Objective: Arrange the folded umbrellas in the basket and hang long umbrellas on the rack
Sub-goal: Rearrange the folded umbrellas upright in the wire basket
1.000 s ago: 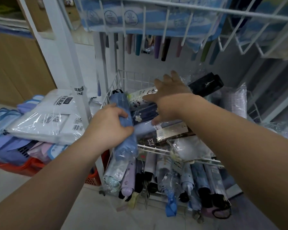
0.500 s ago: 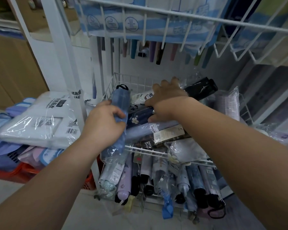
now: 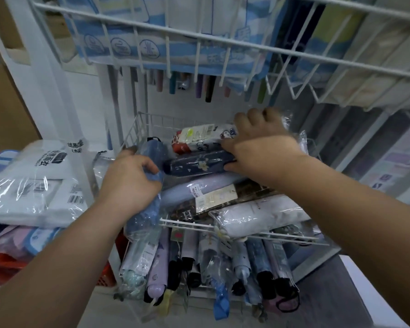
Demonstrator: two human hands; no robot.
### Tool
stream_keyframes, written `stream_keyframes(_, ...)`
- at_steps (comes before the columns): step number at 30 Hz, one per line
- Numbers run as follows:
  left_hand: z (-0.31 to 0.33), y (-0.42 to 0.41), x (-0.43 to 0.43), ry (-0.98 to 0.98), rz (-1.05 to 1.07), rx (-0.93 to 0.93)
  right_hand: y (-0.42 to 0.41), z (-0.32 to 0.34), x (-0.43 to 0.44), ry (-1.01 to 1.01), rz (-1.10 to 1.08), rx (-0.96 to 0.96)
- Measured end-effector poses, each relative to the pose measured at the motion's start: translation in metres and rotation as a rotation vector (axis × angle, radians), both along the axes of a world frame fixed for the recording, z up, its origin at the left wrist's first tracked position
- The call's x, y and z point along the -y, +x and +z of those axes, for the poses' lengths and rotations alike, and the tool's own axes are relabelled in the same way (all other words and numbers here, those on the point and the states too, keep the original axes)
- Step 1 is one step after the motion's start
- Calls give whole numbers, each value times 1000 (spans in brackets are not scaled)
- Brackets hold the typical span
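Observation:
A white wire basket point(image 3: 187, 223) holds several folded umbrellas in clear wrap. My left hand point(image 3: 130, 183) grips a blue folded umbrella point(image 3: 152, 150) that stands nearly upright at the basket's left side. My right hand point(image 3: 263, 147) lies on the back of the pile, fingers curled over a wrapped umbrella, palm pressing a navy flowered umbrella point(image 3: 197, 165) and a white and red patterned one point(image 3: 199, 138). Below them lie a lilac umbrella point(image 3: 199, 185) and a white one point(image 3: 258, 216). Long umbrella handles point(image 3: 208, 88) hang from the rack behind.
An upper wire shelf point(image 3: 199, 39) with packaged goods overhangs the basket. A lower basket point(image 3: 199, 263) is packed with more folded umbrellas. To the left, packaged raincoats point(image 3: 33, 185) are stacked over a red crate point(image 3: 3, 268). A white post point(image 3: 64, 110) stands by the basket.
The black umbrella seen under my right hand is now hidden behind it; the hand has shifted right and back. My left hand has tipped the blue umbrella further into the basket's left side.

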State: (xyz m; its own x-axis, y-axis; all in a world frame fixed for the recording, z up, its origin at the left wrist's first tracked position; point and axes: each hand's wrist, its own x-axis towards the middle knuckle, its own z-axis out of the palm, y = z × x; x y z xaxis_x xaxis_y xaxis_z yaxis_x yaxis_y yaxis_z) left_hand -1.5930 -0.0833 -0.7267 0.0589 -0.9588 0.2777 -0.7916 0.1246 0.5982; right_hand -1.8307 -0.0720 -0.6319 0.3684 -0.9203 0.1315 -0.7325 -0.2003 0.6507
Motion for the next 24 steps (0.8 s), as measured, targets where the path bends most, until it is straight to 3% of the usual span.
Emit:
stream_keyframes(6, 2, -21, 12, 13, -17, 55, -36, -11, -31, -177, -244, 259)
stream_keyframes(12, -4, -40, 5, -68, 0, -3, -50, -30, -43, -357, -437, 662)
stream_keyframes(16, -6, -50, -1, -24, -26, 32, -57, -33, -45, -337, -527, 959)
stream_keyframes(20, 8, -69, -6, 19, -89, 274, -61, -25, -43, -219, -555, 933)
stream_keyframes(24, 29, -112, -19, -40, -267, 160, -61, -22, -45, -190, -547, 894)
